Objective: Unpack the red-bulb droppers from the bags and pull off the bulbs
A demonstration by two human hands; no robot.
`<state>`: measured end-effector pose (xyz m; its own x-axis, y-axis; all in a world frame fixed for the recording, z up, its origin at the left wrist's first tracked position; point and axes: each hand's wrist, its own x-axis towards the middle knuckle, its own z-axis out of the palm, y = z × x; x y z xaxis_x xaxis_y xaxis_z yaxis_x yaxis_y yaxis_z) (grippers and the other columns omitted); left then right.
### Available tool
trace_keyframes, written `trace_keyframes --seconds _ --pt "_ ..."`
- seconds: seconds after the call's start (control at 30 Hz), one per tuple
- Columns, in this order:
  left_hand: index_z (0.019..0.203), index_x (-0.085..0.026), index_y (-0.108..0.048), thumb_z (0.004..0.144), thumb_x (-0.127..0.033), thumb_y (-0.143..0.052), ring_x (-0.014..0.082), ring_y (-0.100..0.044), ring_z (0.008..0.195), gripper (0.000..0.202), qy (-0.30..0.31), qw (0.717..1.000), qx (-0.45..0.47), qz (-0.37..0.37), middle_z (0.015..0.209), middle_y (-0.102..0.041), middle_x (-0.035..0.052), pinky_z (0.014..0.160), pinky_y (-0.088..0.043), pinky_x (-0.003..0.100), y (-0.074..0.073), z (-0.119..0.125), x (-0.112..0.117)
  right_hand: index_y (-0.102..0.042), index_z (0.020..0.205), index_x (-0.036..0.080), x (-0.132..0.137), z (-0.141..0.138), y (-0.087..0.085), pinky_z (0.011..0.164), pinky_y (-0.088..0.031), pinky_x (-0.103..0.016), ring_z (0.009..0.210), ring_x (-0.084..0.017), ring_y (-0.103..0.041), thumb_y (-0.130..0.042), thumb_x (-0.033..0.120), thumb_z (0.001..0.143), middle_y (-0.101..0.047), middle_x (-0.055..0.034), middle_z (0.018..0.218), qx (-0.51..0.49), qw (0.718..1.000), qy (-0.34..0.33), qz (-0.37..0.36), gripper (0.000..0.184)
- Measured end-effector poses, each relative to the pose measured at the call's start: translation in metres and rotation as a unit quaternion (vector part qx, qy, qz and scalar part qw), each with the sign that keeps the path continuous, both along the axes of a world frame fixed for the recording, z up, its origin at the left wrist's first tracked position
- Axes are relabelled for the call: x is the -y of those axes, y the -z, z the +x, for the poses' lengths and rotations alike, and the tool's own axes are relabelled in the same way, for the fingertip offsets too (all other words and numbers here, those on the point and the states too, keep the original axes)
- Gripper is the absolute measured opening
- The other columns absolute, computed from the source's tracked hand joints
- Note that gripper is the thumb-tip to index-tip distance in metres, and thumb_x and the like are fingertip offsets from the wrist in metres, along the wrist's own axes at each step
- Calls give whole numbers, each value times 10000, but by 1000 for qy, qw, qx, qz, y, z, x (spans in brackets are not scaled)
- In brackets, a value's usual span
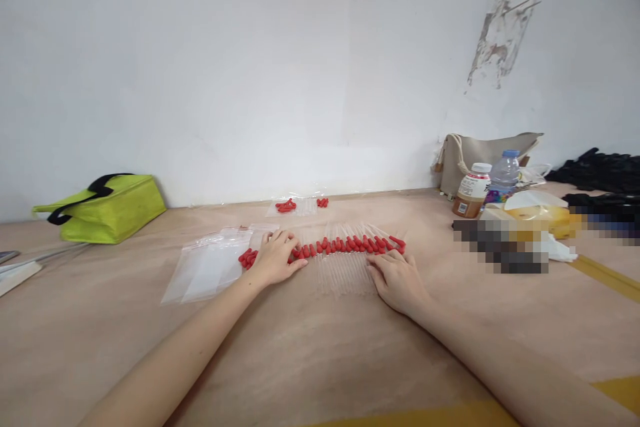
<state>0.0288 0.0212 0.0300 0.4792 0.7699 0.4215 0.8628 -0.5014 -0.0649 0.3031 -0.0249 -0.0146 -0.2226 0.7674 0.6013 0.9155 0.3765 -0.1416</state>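
A row of droppers with red bulbs [340, 245] and thin clear tubes [345, 275] lies across the middle of the table, tubes pointing both toward me and away. My left hand [274, 257] rests palm down over the left part of the row, its thumb stretched out along the bulbs. More red bulbs [247, 258] show just left of it. At the row's right end, my right hand [397, 278] lies with loosely bent fingers apart on the bulbs and tubes. Its palm side is hidden.
Clear zip bags [203, 265] lie left of the row. Further back are small packs of red-bulbed droppers [286, 205]. A lime-green bag [117, 210] stands at left. A brown drink bottle [472, 192], a water bottle [505, 173], a beige bag [453, 177] and a tissue pack [543, 213] stand at right.
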Motion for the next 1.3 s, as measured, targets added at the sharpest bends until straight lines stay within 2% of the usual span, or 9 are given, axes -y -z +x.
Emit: trace_keyframes --seconds 0.17,0.33,0.47,0.57,0.7,0.83,0.97,1.13,1.3 --pt "782 -190 -557 783 -431 -528 231 -475 923 243 12 999 -30 23 905 -564 51 870 -262 431 0 0 -3 -618 961 220 -2 -1 -3 730 -282 -331 872 -196 -547 -436 192 838 -682 -26 903 -5 1000 -11 -23 221" --pt "747 -184 -580 831 -330 -480 210 -497 888 196 62 994 -72 51 881 -584 58 929 -232 443 -1 1 -2 -618 970 218 -4 0 -3 750 -290 -345 884 -198 -547 -424 199 843 -678 -30 931 -13 999 -19 -42 232" --pt "751 -164 -590 858 -246 -417 213 -508 865 219 71 991 -79 87 840 -600 73 898 -295 427 1 2 -1 -615 956 210 -3 0 -5 751 -301 -348 896 -197 -546 -417 224 850 -672 -39 939 -22 999 -17 -39 225" --pt "750 -153 -582 859 -229 -410 218 -518 850 218 61 991 -35 110 838 -604 79 817 -369 402 2 -4 4 -610 948 210 -3 0 -5 781 -309 -364 927 -206 -542 -437 269 844 -661 -40 954 -30 999 -13 -37 211" --pt "810 -162 -580 865 -220 -423 171 -543 824 175 91 985 109 94 892 -583 65 747 -440 318 8 -17 27 -601 972 207 -5 2 -4 816 -337 -378 948 -217 -536 -458 313 831 -626 -61 992 -51 998 -29 -13 227" --pt "899 -173 -579 841 -179 -483 155 -549 896 112 150 964 211 60 953 -561 66 786 -458 291 19 -22 59 -556 1092 189 -1 0 -5 825 -378 -363 1001 -224 -507 -492 354 811 -560 -101 1089 -68 991 -105 54 333" --pt "918 -180 -592 830 -152 -508 146 -559 870 125 190 957 221 -1 945 -564 64 760 -474 283 28 -12 78 -471 1221 194 12 -10 -12 865 -353 -385 1063 -233 -465 -510 390 810 -516 -114 1186 -13 978 -185 95 457" --pt "975 -177 -590 834 -135 -500 128 -569 843 172 235 947 219 -28 945 -573 64 746 -480 256 34 1 79 -569 1090 208 20 -26 -12 877 -285 -401 900 -185 -512 -511 354 831 -646 -49 881 27 959 -252 124 302" --pt "992 -171 -585 832 -160 -498 143 -560 883 182 235 945 225 -36 966 -572 74 777 -472 271 31 6 82 -637 885 226 19 -37 -7 851 -261 -375 710 -128 -462 -492 275 848 -581 7 646 28 953 -273 128 158"
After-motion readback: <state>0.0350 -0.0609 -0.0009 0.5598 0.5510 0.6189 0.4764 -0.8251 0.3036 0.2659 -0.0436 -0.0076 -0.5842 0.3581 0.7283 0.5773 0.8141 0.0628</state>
